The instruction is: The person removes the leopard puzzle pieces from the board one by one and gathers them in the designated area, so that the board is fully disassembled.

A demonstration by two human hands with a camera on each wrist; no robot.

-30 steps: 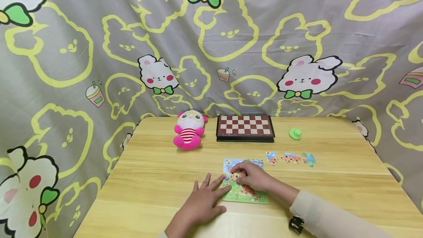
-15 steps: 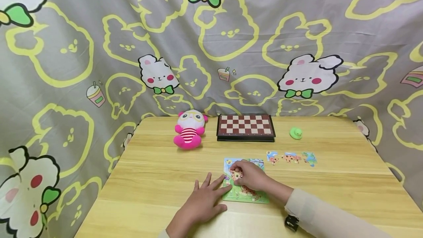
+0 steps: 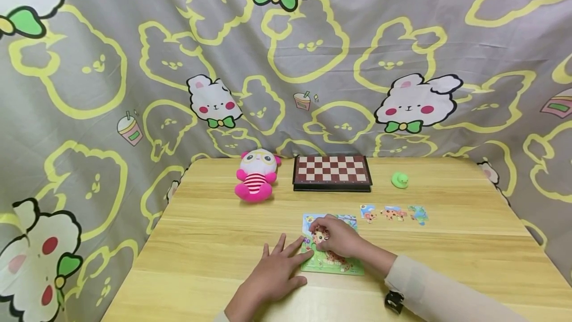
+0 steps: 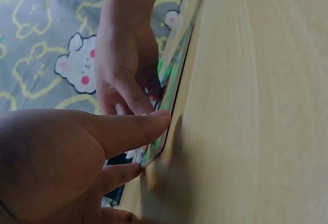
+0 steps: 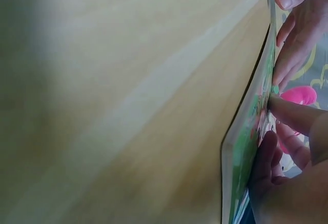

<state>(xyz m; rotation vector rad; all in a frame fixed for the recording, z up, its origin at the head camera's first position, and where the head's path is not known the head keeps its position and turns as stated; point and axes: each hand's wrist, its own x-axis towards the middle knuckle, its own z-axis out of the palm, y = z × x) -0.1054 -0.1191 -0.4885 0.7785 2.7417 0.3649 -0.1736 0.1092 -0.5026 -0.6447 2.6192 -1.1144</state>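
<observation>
A jigsaw puzzle board (image 3: 354,266) with a spotted leopard on a green and blue scene lies flat on the table. My left hand (image 3: 273,273) lies with spread, straight fingers, index and middle fingertips over the board's left edge. In the left wrist view its thumb (image 4: 138,129) reaches the board's rim. Over the upper middle of the board, my right hand (image 3: 340,237) bends its fingers and thumb around a puzzle piece (image 3: 320,236) showing the leopard's face, pinching it at board level. The right wrist view shows its fingertips (image 5: 277,106) against the board's face.
Three loose puzzle pieces (image 3: 394,213) lie in a row right of the board. Farther back are a pink and white panda plush (image 3: 255,178), a checkered chessboard box (image 3: 332,170) and a green toy duck (image 3: 399,180). A printed curtain (image 3: 286,63) surrounds the table (image 3: 187,242).
My right hand has shifted slightly left over the board, keeping its fingers at the face piece. The left hand stays in place, and the loose pieces have not moved.
</observation>
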